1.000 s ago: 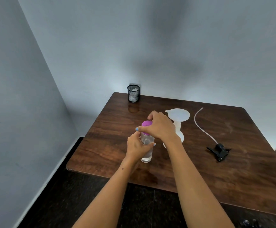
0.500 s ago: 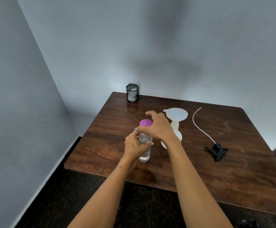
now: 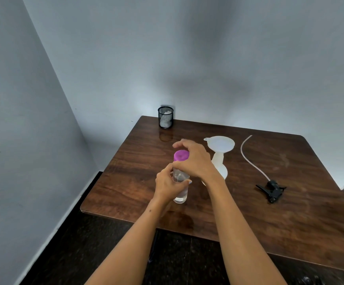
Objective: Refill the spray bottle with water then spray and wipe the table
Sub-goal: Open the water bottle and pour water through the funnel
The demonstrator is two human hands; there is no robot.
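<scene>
A clear water bottle (image 3: 181, 192) with a purple cap (image 3: 180, 155) stands upright near the front left of the wooden table (image 3: 290, 212). My left hand (image 3: 167, 186) grips the bottle's body. My right hand (image 3: 195, 161) arches over the top, thumb and fingers curled around the purple cap. Just behind my right wrist stands the white spray bottle (image 3: 220, 169) with a white funnel (image 3: 221, 143) sitting in its neck. Its black spray head (image 3: 271, 190) lies on the table to the right, the thin dip tube (image 3: 249, 159) trailing toward the back.
A black mesh cup (image 3: 165, 117) holding something white, perhaps a cloth, stands at the table's back left corner by the wall. Grey walls close in the left side and the back. Dark floor lies below the table's front edge.
My right hand has shifted its fingers around the purple cap while the left hand keeps hold of the bottle. The bottle stays in place; the view has drifted slightly.
</scene>
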